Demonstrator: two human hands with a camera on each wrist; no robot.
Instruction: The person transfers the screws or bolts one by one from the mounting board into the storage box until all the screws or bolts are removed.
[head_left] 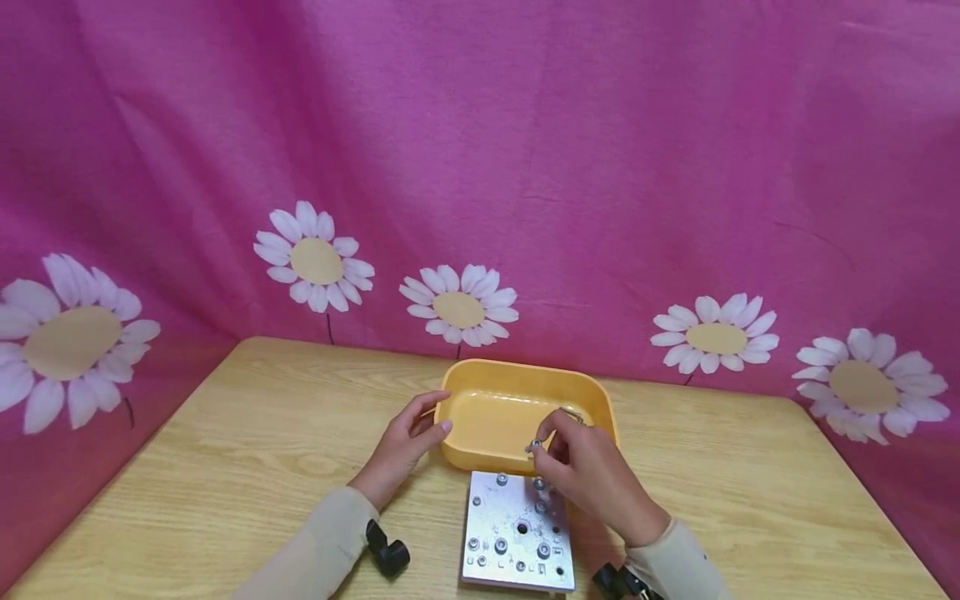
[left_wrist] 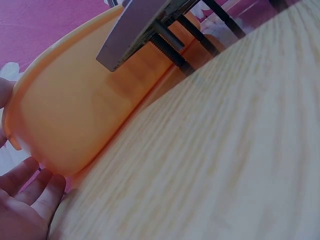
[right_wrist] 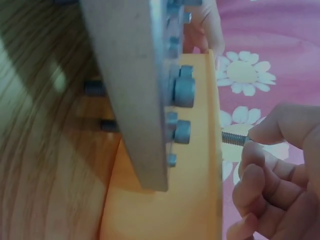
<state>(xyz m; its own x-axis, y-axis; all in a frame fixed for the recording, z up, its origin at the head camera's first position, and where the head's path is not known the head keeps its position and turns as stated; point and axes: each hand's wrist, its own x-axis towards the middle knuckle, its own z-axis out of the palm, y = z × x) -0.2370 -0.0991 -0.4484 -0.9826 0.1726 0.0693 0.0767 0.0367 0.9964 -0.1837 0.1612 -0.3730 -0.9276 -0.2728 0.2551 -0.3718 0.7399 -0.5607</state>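
Observation:
My right hand (head_left: 588, 475) pinches a small threaded screw (right_wrist: 234, 138) between thumb and index finger, over the near rim of a yellow plastic tray (head_left: 480, 417). In the right wrist view the screw's thread points away from the fingertips, while its head is hidden by them. My left hand (head_left: 405, 446) rests its relaxed fingers against the left end of the tray. Just in front of the tray stands a metal plate (head_left: 517, 533) with several socket-head screws (head_left: 501, 546) set in it. Below the plate, dark threaded shanks (left_wrist: 170, 50) stick out toward the table.
Some thin metal pieces (head_left: 573, 414) lie in the tray's right end, partly behind my right hand. The wooden table (head_left: 262, 450) reaches back to a pink curtain (head_left: 525, 167) printed with white flowers. Black wrist devices (head_left: 388, 554) sit at both sleeves.

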